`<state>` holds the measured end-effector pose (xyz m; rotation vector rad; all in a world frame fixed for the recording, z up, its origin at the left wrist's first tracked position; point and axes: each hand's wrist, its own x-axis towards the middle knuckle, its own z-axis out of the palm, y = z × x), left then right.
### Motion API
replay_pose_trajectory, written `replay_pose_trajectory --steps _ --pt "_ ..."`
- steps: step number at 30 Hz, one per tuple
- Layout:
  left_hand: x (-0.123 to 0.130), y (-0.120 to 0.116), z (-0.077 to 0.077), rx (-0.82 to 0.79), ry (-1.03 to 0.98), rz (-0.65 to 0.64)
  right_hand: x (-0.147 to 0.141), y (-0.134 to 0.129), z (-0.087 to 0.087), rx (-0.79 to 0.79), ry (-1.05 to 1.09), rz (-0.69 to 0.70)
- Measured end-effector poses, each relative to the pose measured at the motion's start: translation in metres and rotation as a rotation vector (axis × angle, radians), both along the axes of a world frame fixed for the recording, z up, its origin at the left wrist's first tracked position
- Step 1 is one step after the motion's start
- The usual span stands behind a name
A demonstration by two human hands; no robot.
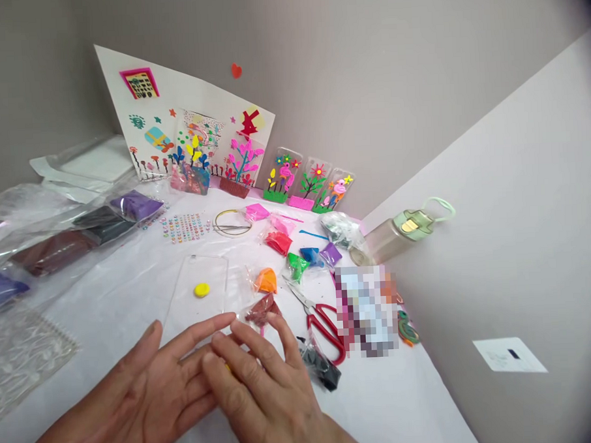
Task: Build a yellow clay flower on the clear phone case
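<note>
My left hand (160, 390) is palm up with its fingers stretched out over the near part of the table. Across its fingers lies my right hand (268, 386), its fingers bent and pressed down. A bit of yellow clay (228, 367) peeks out between the two hands; most of it is hidden. Just beyond them a clear phone case (213, 267) lies flat, with a flattened yellow clay disc (201, 290) on it. Close to my right fingertips are a brown clay packet (263, 309) and an orange clay packet (265, 281).
Red-handled scissors (324, 328) and a black clay packet (326, 370) lie to the right. Several coloured packets, a gem sticker sheet (183, 228) and a bracelet-like ring (232, 212) are farther back. Decorated cases (281, 176) lean on the wall; a bottle (398, 233) stands right.
</note>
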<state>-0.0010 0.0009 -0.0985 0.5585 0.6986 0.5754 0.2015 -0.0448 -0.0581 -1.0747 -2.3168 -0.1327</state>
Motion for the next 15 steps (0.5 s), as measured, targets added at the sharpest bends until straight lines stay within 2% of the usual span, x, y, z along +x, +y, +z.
replay_pose_trajectory --steps 2,4,6,10,11,15 --pt "0.005 -0.001 0.000 -0.106 -0.133 -0.051 0.003 0.002 0.004 -0.042 0.113 -0.009" --pt "0.009 -0.003 0.002 -0.136 -0.194 -0.112 0.003 0.005 0.007 -0.076 0.223 -0.011" --pt "0.012 -0.006 0.006 -0.089 -0.163 -0.141 0.002 0.007 0.012 -0.165 0.282 0.016" --pt "0.014 -0.011 0.012 0.016 -0.040 -0.108 0.009 0.008 0.033 -0.407 0.339 0.118" --pt "0.012 -0.011 0.013 0.029 0.005 -0.102 0.014 0.008 0.040 -0.448 0.360 0.091" --pt "0.007 -0.008 0.010 0.059 0.192 -0.083 0.046 0.001 0.066 -0.453 0.395 -0.242"
